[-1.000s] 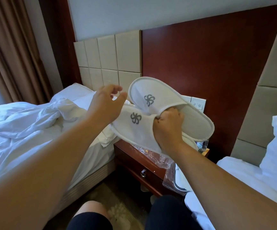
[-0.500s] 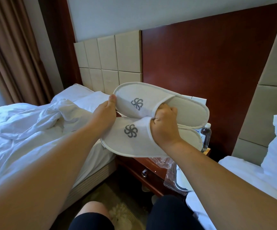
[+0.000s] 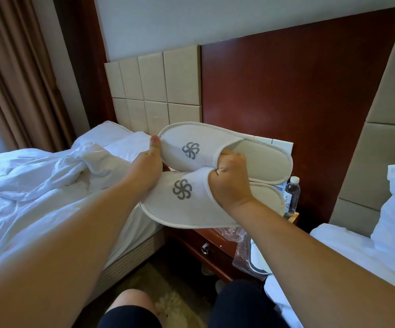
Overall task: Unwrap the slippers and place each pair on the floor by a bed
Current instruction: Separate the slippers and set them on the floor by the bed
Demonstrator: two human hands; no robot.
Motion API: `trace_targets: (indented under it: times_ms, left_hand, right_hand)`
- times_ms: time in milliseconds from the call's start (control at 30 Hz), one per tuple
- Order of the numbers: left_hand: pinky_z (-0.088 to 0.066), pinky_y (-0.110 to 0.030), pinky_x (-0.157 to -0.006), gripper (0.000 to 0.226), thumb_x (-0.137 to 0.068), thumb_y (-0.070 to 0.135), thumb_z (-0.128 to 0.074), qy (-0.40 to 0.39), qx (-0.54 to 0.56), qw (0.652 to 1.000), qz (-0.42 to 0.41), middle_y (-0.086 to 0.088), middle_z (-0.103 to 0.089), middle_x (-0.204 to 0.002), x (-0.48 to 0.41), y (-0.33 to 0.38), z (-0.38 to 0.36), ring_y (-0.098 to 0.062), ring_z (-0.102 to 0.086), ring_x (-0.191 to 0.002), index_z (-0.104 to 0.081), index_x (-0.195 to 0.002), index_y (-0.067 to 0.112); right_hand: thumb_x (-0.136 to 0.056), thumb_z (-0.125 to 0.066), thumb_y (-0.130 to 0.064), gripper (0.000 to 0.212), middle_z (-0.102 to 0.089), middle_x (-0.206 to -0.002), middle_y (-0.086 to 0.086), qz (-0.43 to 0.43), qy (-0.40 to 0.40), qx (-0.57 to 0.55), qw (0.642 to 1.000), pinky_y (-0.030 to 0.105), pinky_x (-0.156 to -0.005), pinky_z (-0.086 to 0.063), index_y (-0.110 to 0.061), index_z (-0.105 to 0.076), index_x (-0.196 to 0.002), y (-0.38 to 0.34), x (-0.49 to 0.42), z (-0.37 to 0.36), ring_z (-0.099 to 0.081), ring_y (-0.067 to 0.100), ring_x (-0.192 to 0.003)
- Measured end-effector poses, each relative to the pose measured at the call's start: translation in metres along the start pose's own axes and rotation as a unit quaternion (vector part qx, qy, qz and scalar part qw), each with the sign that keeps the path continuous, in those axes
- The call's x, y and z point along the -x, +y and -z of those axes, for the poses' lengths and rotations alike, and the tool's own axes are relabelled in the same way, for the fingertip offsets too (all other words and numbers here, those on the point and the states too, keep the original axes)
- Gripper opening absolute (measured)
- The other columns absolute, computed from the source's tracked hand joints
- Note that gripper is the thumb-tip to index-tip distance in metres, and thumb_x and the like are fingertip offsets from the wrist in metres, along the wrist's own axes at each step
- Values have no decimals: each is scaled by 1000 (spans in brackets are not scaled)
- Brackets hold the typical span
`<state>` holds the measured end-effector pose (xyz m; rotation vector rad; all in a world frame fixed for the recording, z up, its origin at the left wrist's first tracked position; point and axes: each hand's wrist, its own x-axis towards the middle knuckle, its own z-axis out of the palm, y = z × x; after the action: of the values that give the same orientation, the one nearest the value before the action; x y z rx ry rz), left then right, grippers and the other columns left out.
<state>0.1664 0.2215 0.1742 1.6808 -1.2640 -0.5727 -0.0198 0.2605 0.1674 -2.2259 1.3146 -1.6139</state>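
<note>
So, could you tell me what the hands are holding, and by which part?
The right hand pinches both slippers at their openings; the left hand steadies their toe ends.

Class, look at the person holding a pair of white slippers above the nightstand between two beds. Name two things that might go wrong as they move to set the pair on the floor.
1. The right hand pinches both slippers at their openings while the left hand only steadies the toes, so one may slip free.
2. The water bottle stands just behind the slippers on the nightstand; swinging the heels could topple it.
</note>
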Motion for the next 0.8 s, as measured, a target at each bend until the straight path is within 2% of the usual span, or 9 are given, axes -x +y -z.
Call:
trace_targets:
  times_ms: [100, 300, 500, 633, 700, 800]
  left_hand:
    - [-39, -30, -57, 89, -85, 79, -6, -6, 10, 1000, 5, 4, -64, -45, -3, -4, -1, -23, -66, -66, -62, -58, 15]
    - [-35, -29, -58, 83, -89, 76, -11, 14, 41, 999, -20, 7, -58, -39, -5, -10, -4, -20, -60, -61, -57, -57, 15]
    - [-40, -32, -61, 83, -89, 76, -12, 9, 70, 997, -5, 0, -61, -50, -3, -3, -6, -22, -61, -64, -58, -59, 13]
    - [-41, -32, -59, 83, -88, 76, -10, 0, 63, 998, 6, 0, -60, -49, 2, -7, -10, -22, -62, -63, -58, -61, 14]
    - [-42, -32, -61, 82, -88, 76, -10, 8, 70, 997, -7, 0, -60, -50, 2, -12, -9, -22, -61, -62, -56, -59, 15]
    - [-41, -32, -63, 80, -87, 78, -11, 30, 74, 996, -45, 6, -56, -43, -5, -19, -5, -20, -58, -58, -53, -54, 18]
  right_hand:
    - [-76, -63, 2, 23, -75, -94, 8, 2, 0, 1, 1000, 45, -85, -45, -5, -77, -93, -4, -2, 1, -64, 30, -79]
    - [-61, -45, -3, 44, -76, -90, -5, 64, 30, -27, 997, 37, -77, -36, -14, -78, -88, -24, 2, -1, -61, 18, -73]
    - [-57, -41, -5, 32, -70, -74, 2, 53, 32, 6, 998, 37, -74, -34, -7, -72, -68, -18, -3, 4, -54, 23, -64]
    - [-61, -41, -7, 36, -73, -84, 4, 30, 7, 28, 999, 39, -83, -38, -5, -74, -75, -15, -4, 3, -59, 25, -73]
    - [-60, -42, -6, 36, -73, -83, 1, 34, 13, -2, 999, 38, -82, -37, -7, -74, -75, -19, -1, 1, -58, 21, -72]
    - [-58, -43, -6, 23, -70, -72, -4, 50, 15, -39, 998, 38, -77, -35, -6, -65, -61, -27, 4, -4, -53, 18, -63]
